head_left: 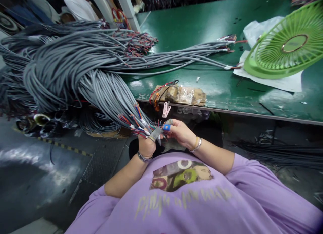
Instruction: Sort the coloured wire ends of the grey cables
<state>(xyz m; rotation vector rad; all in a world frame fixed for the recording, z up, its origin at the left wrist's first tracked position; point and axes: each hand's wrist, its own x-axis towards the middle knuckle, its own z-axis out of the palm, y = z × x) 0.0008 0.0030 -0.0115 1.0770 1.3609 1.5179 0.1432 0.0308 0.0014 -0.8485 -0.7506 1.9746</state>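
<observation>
A thick bundle of grey multi-core cables [111, 92] hangs over the table edge towards me. Its stripped ends fan out into thin coloured wires [135, 121], red, blue, orange and white. My left hand [146, 146] is closed around the cable ends, its thumb wrapped in grey material. From the other side, my right hand [182, 133] pinches at the thin wires sticking out past the left thumb. Blue tape [166, 127] circles a digit of that hand. Its fingertips partly hide the wires between them.
More grey cables lie across the green table [181, 22]. A green fan [290, 42] stands at the right on white paper. At the table's front edge are a taped wooden block [186, 95] and a pink clip [166, 109]. Cable coils [101, 123] sit below left.
</observation>
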